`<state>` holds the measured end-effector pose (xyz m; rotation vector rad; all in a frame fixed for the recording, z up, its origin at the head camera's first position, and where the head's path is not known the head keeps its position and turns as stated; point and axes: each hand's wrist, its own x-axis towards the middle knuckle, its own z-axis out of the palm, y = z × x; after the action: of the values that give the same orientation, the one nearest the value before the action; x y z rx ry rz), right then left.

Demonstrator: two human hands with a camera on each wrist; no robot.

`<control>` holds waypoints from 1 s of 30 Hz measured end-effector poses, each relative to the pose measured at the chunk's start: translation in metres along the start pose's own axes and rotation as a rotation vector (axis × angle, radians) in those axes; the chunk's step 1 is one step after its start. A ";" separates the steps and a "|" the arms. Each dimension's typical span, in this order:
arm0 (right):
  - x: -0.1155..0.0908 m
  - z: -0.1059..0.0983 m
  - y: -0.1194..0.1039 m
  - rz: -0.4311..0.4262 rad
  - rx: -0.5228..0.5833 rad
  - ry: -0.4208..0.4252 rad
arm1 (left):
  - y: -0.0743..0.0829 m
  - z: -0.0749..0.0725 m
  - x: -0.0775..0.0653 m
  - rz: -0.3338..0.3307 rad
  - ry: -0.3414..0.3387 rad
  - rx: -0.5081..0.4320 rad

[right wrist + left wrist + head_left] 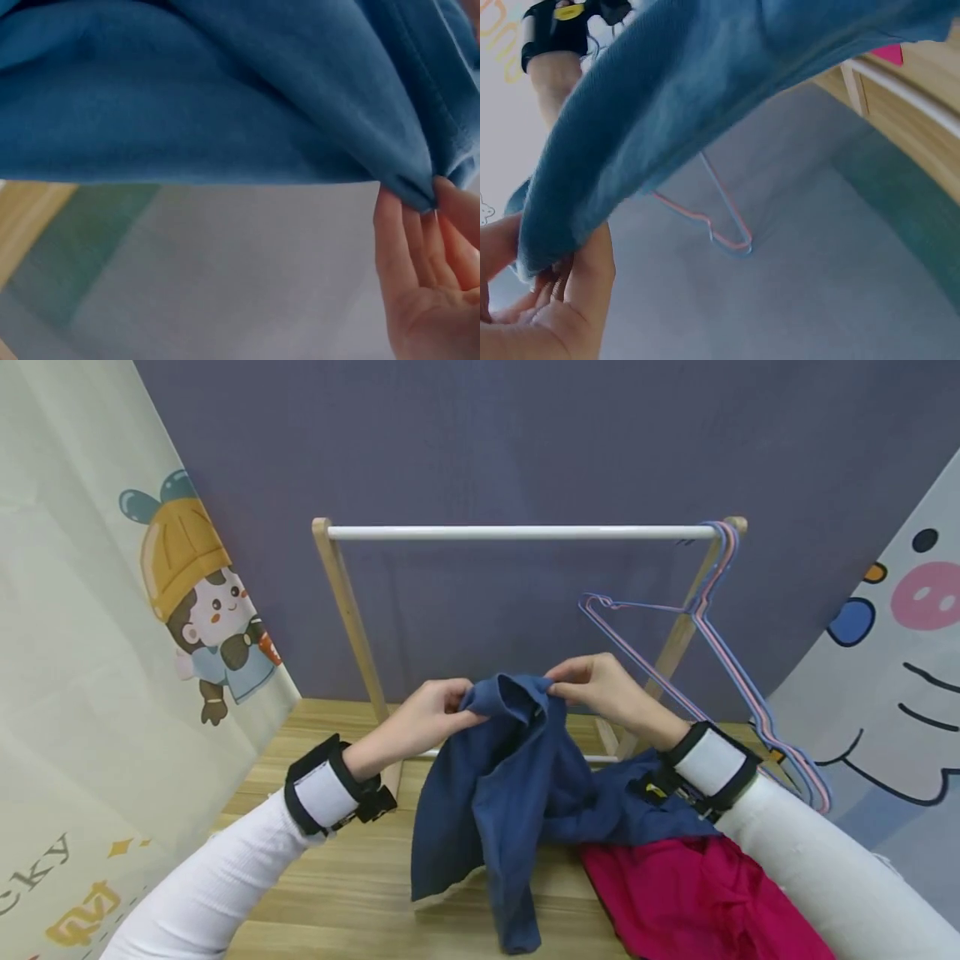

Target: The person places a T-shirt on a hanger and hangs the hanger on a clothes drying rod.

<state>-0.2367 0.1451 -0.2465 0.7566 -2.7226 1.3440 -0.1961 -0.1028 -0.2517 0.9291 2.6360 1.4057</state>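
Observation:
A dark blue garment (510, 810) hangs from both hands in front of a clothes rack, its gathered top edge open in a small loop. My left hand (431, 718) pinches that edge on the left side, thumb toward me. On the right side, my right hand (603, 689) pinches the cloth between thumb and fingertips. In the right wrist view the garment (187, 97) bunches to a point at the right fingertips. Part of it drapes down over the table, and another part trails right beneath the right wrist. Folds hide what kind of garment it is.
A rack with a white rail (517, 532) and wooden posts (351, 618) stands behind the hands. Blue and pink hangers (733, 672) hang at its right end. A crimson cloth (690, 893) lies on the wooden table (330, 893), under the right forearm.

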 end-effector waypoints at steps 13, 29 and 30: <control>-0.011 0.037 0.037 -0.008 0.052 0.158 | -0.006 0.011 0.015 -0.222 0.042 -0.042; -0.072 0.120 0.014 0.133 -0.103 0.096 | -0.012 0.011 0.029 -0.317 0.072 -0.104; -0.071 0.125 0.015 0.143 -0.115 0.084 | -0.011 0.011 0.029 -0.319 0.068 -0.117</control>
<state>-0.1555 0.0885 -0.3517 0.4949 -2.8043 1.1989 -0.2225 -0.0843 -0.2598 0.4313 2.5665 1.5088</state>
